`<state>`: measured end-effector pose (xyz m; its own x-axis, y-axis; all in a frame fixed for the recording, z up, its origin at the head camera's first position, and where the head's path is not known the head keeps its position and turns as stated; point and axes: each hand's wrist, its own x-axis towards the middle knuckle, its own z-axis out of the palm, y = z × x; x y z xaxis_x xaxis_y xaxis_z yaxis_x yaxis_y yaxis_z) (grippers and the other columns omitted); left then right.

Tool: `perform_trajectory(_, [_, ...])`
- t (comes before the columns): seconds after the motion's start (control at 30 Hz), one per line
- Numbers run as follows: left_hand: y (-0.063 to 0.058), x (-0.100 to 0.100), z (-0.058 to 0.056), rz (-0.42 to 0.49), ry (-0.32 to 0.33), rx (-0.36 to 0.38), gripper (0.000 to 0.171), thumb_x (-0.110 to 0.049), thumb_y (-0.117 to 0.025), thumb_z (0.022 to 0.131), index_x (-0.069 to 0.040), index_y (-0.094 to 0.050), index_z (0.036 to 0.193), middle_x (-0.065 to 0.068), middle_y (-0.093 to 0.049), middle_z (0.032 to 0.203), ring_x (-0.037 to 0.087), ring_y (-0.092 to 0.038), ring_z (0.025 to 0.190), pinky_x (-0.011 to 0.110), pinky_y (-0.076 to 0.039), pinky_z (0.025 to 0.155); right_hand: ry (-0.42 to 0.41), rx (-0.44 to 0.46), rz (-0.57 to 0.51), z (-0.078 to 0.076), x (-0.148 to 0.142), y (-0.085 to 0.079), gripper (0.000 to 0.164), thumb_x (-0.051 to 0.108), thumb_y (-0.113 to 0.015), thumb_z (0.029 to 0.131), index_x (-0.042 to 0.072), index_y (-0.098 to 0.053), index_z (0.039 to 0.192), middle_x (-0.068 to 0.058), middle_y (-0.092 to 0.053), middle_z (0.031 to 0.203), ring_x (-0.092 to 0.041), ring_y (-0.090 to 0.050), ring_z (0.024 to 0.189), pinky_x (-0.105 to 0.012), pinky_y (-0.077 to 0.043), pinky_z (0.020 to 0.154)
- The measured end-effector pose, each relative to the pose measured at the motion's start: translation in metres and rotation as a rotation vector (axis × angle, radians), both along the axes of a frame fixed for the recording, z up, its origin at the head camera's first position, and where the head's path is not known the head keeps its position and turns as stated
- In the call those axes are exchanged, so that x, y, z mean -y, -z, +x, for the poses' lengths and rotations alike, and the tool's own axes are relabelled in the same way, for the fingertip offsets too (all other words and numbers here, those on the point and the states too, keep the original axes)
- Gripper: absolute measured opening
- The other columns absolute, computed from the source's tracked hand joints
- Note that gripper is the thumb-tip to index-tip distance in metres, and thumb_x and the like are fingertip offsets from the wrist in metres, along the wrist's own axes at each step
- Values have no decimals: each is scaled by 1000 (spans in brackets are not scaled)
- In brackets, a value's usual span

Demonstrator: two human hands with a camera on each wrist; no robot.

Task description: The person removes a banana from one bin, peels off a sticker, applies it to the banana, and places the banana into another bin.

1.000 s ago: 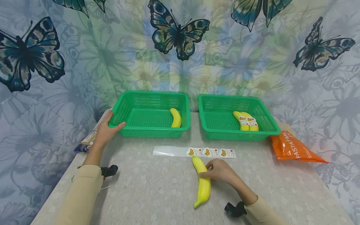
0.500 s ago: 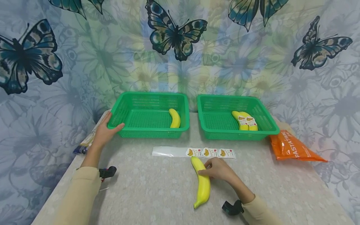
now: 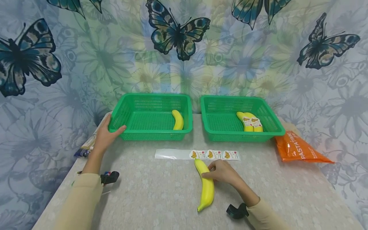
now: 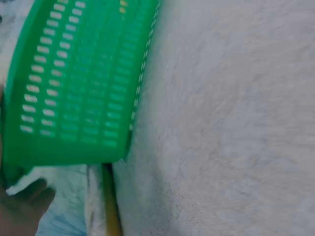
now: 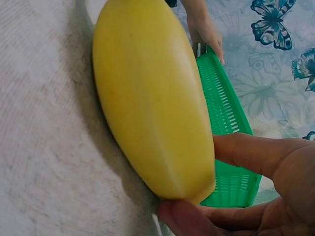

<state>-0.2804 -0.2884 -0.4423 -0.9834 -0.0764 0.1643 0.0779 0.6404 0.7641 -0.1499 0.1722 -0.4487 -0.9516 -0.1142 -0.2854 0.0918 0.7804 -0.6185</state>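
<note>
In the head view my right hand (image 3: 223, 172) pinches a yellow banana (image 3: 207, 191) by its right side, near the upper half. The banana lies lengthwise on the table, its top end touching or just below a strip of banana stickers (image 3: 213, 155). In the right wrist view, thumb and fingers press the rounded side of the banana (image 5: 147, 93). My left hand (image 3: 105, 135) rests at the front left corner of the left green basket (image 3: 155, 135), thumb spread and fingers straight along the rim. One unlabelled banana (image 3: 178, 120) lies in that basket.
To the right stands a second green basket (image 3: 238, 137) holding two bananas (image 3: 249, 123) with stickers on them. An orange pasta bag (image 3: 299, 148) lies beside it. Another packet (image 3: 88, 145) lies behind my left wrist, and a butterfly-patterned cloth (image 3: 123, 57) hangs behind the baskets.
The head view has shifted slightly, moving everything a little to the left in the picture. Both hands keep their places on the banana and the basket.
</note>
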Motion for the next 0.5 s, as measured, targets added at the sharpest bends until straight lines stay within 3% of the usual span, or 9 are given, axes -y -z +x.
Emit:
perform_trajectory(0.1, [-6, -6, 7, -100, -34, -93, 96, -53, -59, 92, -10, -5, 158, 25, -13, 161, 51, -23, 143, 71, -25, 108, -7, -10, 0, -2, 0, 0, 43, 38, -82, 75, 4, -73, 98, 0, -66, 71, -13, -59, 60, -25, -47, 53])
perform_trajectory(0.3, [-17, -34, 33, -337, -34, -397, 78, -27, -68, 90, 8, -30, 149, 34, -38, 146, 53, -36, 134, 67, -30, 109, -9, -4, 7, -3, 1, -1, 43, 41, -81, 75, 5, -74, 98, 1, -66, 71, -13, -59, 61, -25, -47, 54])
perform_trajectory(0.37, [-19, -50, 43, -390, 7, -455, 76, -23, -71, 87, 9, -35, 146, 33, -42, 143, 52, -39, 131, 65, -33, 108, -4, 6, 9, -3, 1, -1, 44, 42, -81, 75, 6, -74, 98, 1, -66, 71, -13, -59, 62, -25, -47, 55])
perform_trajectory(0.5, [-17, -90, 64, -472, 169, -449, 72, -25, -73, 86, 5, -42, 144, 27, -47, 142, 47, -42, 132, 61, -38, 108, 0, 14, 13, -2, 1, -1, 44, 42, -81, 76, 6, -74, 99, 1, -67, 72, -12, -59, 62, -25, -47, 55])
